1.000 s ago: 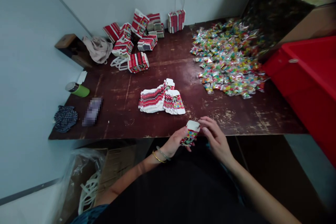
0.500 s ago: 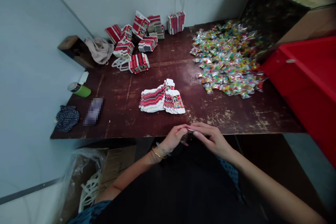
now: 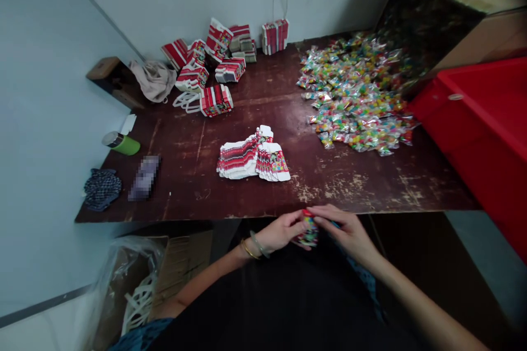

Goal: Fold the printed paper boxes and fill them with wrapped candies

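A small red printed carton [image 3: 308,233] with colourful pictures is between my hands, just in front of the table's near edge. My left hand [image 3: 286,230] grips it from the left, thumb across its front. At the carton's top right, my right hand [image 3: 343,230] has its fingers closed on the upper end. On the table beyond my hands lies a fanned stack of flat red-and-white cartons [image 3: 239,159], with more of them [image 3: 272,162] overlapping at its right side.
Several bundles of cartons [image 3: 216,100] sit at the back left. Small clear candy packets [image 3: 354,98] are heaped at the right, beside a red bin [image 3: 457,137] and a cardboard box [image 3: 465,44]. A green bottle [image 3: 127,144] and a dark checked cloth [image 3: 102,189] lie left.
The carton has turned so its printed face shows, where only a thin white edge showed before. Both hands have shifted slightly right and nearer to me.
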`<state>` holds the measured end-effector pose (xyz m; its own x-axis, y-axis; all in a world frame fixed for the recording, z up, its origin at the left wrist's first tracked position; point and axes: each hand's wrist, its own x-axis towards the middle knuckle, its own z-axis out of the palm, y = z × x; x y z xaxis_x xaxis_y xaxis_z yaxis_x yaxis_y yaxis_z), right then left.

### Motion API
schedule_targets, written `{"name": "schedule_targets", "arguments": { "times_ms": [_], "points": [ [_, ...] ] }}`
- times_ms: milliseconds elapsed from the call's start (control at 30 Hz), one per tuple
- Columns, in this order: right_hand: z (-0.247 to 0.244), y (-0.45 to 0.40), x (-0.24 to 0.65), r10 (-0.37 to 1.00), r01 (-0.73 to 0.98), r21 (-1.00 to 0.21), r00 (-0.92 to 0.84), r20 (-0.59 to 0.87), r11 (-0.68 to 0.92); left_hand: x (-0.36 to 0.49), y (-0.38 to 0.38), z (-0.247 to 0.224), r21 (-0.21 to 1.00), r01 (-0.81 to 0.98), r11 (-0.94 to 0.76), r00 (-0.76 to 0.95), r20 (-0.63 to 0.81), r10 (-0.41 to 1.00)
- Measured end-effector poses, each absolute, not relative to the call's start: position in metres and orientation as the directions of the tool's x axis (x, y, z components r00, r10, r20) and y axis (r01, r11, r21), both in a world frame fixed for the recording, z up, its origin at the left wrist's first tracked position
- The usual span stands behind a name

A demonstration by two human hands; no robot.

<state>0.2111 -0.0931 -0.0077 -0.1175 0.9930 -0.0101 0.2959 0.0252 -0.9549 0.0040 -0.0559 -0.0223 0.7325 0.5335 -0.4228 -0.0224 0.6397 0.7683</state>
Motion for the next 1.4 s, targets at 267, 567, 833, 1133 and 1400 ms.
{"name": "schedule_targets", "arguments": {
  "times_ms": [267,567,833,1133,1400],
  "points": [
    [0.000,-0.081,0.327,0.904,0.685,-0.718,-0.377,-0.204,0.124,-0.029,-0.022,-0.022,0.841,-0.038,0.539,0.489,-0.455,0.744],
    [-0.037,0.087,0.144,0.761,0.719,-0.280,-0.645,0.072,0.636,-0.051,-0.025,-0.026,0.846,-0.016,0.532,0.419,-0.477,0.772],
    [-0.035,0.050,0.167,0.764,0.730,-0.235,-0.633,0.123,0.642,-0.043,-0.013,-0.026,0.760,-0.236,0.606,0.443,-0.471,0.763],
    [-0.024,-0.042,0.180,0.847,0.649,-0.545,-0.377,0.375,0.530,-0.009,-0.033,-0.038,0.632,-0.290,0.719,0.597,-0.467,0.652],
    [-0.010,-0.042,0.176,0.908,0.471,-0.795,-0.350,0.230,0.383,0.002,-0.049,-0.017,0.567,-0.245,0.786,0.680,-0.477,0.556]
  ]
}}
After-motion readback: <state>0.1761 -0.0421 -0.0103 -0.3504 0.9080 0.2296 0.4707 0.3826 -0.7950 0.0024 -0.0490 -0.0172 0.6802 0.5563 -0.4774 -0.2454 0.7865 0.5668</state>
